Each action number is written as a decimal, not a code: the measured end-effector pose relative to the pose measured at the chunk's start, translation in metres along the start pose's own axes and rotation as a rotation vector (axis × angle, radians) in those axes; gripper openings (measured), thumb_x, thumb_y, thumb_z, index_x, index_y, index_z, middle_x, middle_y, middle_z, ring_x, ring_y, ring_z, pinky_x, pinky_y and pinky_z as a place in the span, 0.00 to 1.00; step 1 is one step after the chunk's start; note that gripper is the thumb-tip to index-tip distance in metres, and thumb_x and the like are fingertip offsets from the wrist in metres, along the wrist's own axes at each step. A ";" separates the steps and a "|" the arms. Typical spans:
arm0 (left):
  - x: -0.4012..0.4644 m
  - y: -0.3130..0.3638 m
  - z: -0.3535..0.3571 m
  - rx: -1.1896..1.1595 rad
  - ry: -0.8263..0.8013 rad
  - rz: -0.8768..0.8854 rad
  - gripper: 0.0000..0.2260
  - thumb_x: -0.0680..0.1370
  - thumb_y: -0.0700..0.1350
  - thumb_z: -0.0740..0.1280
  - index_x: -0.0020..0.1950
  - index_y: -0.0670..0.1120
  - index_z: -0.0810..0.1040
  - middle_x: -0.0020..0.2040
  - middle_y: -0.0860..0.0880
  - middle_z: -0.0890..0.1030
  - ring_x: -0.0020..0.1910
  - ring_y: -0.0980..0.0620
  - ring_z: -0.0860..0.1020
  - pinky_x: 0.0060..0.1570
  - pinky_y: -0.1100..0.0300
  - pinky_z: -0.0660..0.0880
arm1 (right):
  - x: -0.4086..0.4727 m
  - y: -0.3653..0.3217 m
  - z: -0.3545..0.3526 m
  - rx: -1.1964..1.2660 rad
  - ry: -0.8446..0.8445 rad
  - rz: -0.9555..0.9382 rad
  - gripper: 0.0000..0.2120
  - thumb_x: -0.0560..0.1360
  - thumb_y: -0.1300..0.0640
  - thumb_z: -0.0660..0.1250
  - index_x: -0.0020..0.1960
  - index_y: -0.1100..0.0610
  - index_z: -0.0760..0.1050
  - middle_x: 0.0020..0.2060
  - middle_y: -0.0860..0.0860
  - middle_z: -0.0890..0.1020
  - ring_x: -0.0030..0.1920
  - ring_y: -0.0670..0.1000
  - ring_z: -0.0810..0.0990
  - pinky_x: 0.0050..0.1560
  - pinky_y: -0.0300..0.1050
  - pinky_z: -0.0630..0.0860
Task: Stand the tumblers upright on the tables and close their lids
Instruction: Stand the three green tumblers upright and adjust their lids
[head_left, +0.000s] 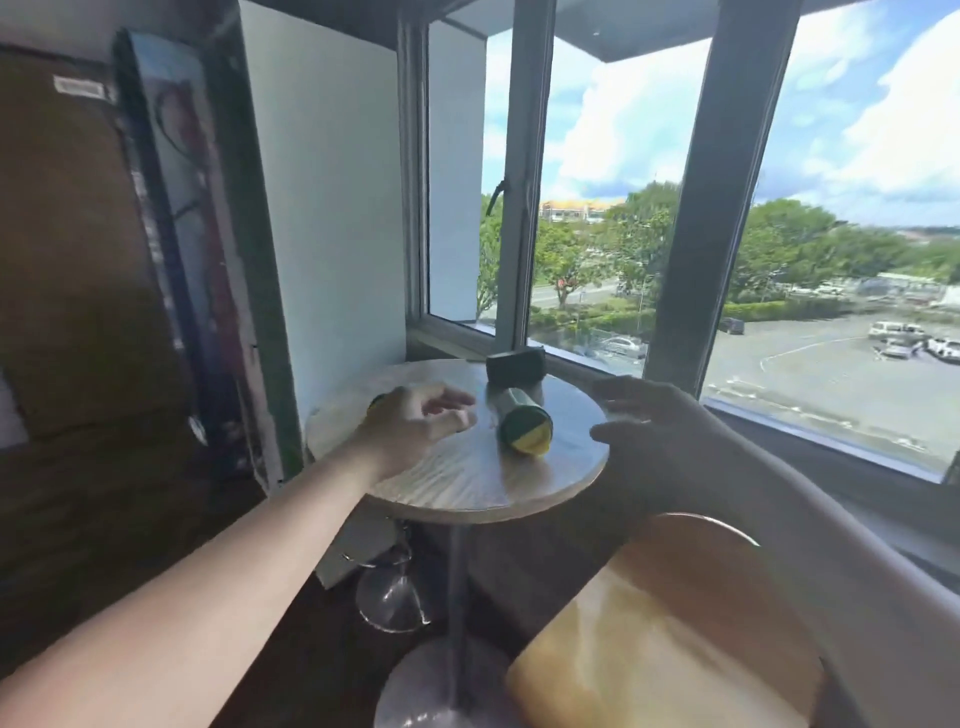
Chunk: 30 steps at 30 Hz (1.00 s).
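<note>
On the left side, the left hand (415, 423) rests low over the round counter (452, 483), at about nine o'clock on its top. Its fingers are loosely curled, and I cannot tell if they hold anything. A tiny bit of green and yellow peeks out at the back of that hand. It may be another tumbler, but the hand hides most of it.

In the middle lies the green tumbler (519, 423). It is on its side, not standing. Its yellow and green end points toward the person, at about six o'clock, and its other end points to the small dark box (516, 365) at twelve o'clock. The box is touching or just beside that far end.

The tumbler is just beside the left hand, at the hand's three o'clock. It is not touching it.

On the right, the right hand (660, 431) hovers at the counter's three o'clock edge. It is open, with fingers spread, and holds nothing. The tumbler is near it, at its nine o'clock.

Here is what I think could go wrong. The tumbler is round, so a bump from either hand could make it roll. The counter is small and has no rim, so the tumbler could roll off the edge. If the lid is open, something inside might spill. Lifting it fast could also knock the box.
</note>
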<state>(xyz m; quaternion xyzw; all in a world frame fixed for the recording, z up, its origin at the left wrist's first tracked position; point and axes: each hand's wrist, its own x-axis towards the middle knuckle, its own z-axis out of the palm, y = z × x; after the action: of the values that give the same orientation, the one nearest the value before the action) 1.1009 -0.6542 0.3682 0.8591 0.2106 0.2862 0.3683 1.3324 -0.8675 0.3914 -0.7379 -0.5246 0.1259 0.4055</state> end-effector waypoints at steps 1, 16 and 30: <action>0.006 -0.012 -0.006 0.004 0.020 -0.010 0.15 0.72 0.60 0.71 0.56 0.57 0.84 0.55 0.58 0.86 0.57 0.57 0.81 0.61 0.54 0.76 | 0.010 0.001 0.006 -0.047 -0.004 0.008 0.29 0.72 0.50 0.77 0.71 0.49 0.73 0.63 0.45 0.79 0.64 0.46 0.77 0.63 0.40 0.72; 0.076 -0.158 -0.004 0.337 0.376 -0.110 0.19 0.71 0.51 0.77 0.61 0.55 0.80 0.63 0.49 0.77 0.64 0.46 0.72 0.63 0.47 0.72 | 0.144 0.086 0.100 -0.336 0.220 -0.012 0.34 0.70 0.45 0.77 0.73 0.51 0.72 0.70 0.51 0.73 0.70 0.51 0.70 0.61 0.40 0.63; 0.108 -0.206 0.003 0.370 0.343 -0.127 0.40 0.62 0.58 0.82 0.68 0.55 0.66 0.66 0.46 0.69 0.63 0.43 0.74 0.54 0.45 0.79 | 0.161 0.106 0.150 -0.271 0.357 0.205 0.48 0.60 0.37 0.81 0.74 0.46 0.62 0.67 0.52 0.70 0.67 0.56 0.70 0.65 0.57 0.73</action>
<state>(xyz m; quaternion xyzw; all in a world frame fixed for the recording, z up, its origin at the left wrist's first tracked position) 1.1526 -0.4620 0.2484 0.8360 0.3722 0.3604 0.1810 1.3792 -0.6694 0.2560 -0.8455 -0.3791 -0.0375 0.3741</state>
